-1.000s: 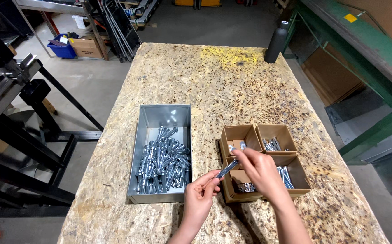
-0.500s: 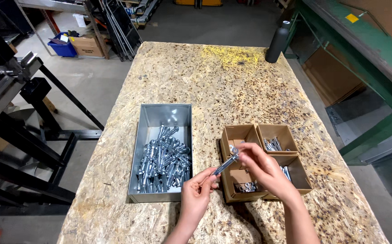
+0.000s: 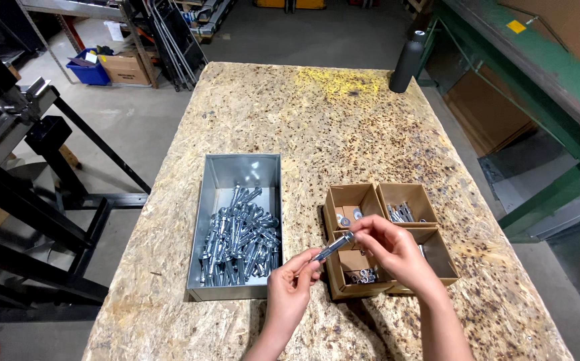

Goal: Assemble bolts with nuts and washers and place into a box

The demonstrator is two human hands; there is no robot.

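Head view showed the left hand (image 3: 288, 289) with its fingers pinched on the lower end of a long silver metal anchor bolt (image 3: 333, 247), while the right hand (image 3: 390, 246) had its fingers closed round the bolt's upper tip, above the near cells of a brown cardboard divider box (image 3: 370, 194) with four cells. The bolt hung in the air, not resting on anything. Held only at its ends, it could have slipped, and any small part freed from the tip might have dropped into the wrong cell or rolled off the counter's (image 3: 343, 127) near edge. Just to the left sat a grey sheet-metal tray (image 3: 242, 168) heaped with similar bolts; a dark cylindrical bottle (image 3: 407, 61) stood at the far right corner, well apart.
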